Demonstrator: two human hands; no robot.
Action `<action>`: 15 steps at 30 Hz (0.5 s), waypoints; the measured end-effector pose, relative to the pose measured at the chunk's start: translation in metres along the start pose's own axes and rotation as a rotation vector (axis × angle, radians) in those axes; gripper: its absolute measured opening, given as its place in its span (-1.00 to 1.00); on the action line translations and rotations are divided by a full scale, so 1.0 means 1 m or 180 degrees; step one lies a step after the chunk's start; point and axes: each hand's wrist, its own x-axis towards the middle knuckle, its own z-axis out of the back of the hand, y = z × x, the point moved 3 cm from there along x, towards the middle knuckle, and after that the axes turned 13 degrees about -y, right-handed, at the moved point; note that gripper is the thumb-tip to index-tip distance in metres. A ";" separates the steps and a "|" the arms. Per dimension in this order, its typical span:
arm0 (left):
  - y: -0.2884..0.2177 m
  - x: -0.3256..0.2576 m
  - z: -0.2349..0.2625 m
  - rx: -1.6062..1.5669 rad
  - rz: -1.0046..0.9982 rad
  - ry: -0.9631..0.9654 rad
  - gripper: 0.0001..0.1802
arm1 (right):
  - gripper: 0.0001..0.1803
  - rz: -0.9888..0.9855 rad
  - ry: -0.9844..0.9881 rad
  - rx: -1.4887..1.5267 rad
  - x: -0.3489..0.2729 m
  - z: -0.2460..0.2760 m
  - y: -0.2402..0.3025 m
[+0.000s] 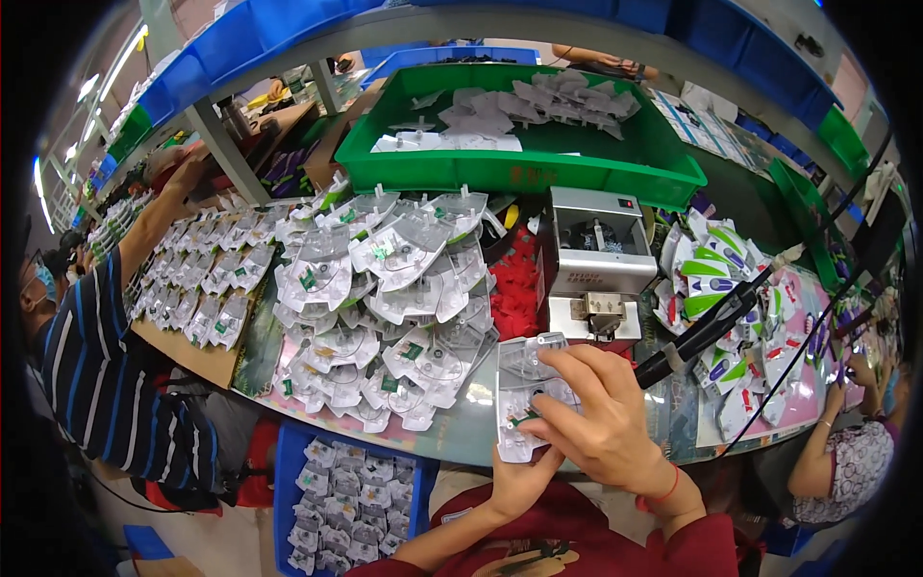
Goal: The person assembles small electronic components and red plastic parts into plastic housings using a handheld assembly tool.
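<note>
A white plastic housing half (514,385) with small parts and a bit of green circuit board inside rests in my left hand (519,489). The fingers of that hand are wrapped round its lower end from beneath. Over the open side of the housing, my right hand (606,399) has its thumb and forefinger bent against the inner parts. Whatever lies between those fingertips is hidden. A black electric screwdriver (702,332) slants just right of my right hand. Left of the housing is a tall heap of similar translucent white housings (385,288) with green boards and wires.
A grey screw feeder (598,260) stands behind my hands, with red small parts (516,298) beside it. Behind is a green tray (519,173) of pale pieces. White, green and purple shells (716,269) lie right. A blue crate (288,500) sits below. Co-workers sit either side.
</note>
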 end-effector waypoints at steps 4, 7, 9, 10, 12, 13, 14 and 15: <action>-0.008 -0.001 -0.005 0.0191 -0.0206 -0.0034 -0.71 | -0.74 -0.0040 -0.0226 0.0086 -0.009 -0.008 0.000; -0.007 -0.002 -0.002 0.0199 -0.0306 -0.0122 -0.73 | -0.76 0.0058 -0.0653 0.0119 -0.019 -0.003 0.005; 0.004 -0.006 0.007 0.0081 -0.0325 -0.0040 -0.74 | -0.76 0.0346 -0.0757 0.0212 -0.039 0.001 0.009; 0.003 -0.006 0.011 0.0084 -0.0295 -0.0030 -0.74 | -0.77 0.0628 -0.0866 0.0332 -0.048 0.002 0.009; 0.004 -0.008 0.017 -0.0524 0.0549 0.0060 -0.76 | -0.76 0.0665 -0.0829 0.0720 -0.054 0.000 0.007; 0.009 -0.008 0.021 0.0304 -0.0261 0.0250 -0.72 | -0.75 0.0724 -0.0804 0.1123 -0.057 -0.001 0.005; 0.003 -0.007 0.017 0.0304 -0.0251 0.0259 -0.72 | -0.75 0.0715 -0.0803 0.1113 -0.059 -0.001 0.005; -0.003 -0.006 0.011 -0.0407 0.0426 0.0134 -0.71 | -0.74 0.0749 -0.0810 0.1293 -0.061 -0.001 0.004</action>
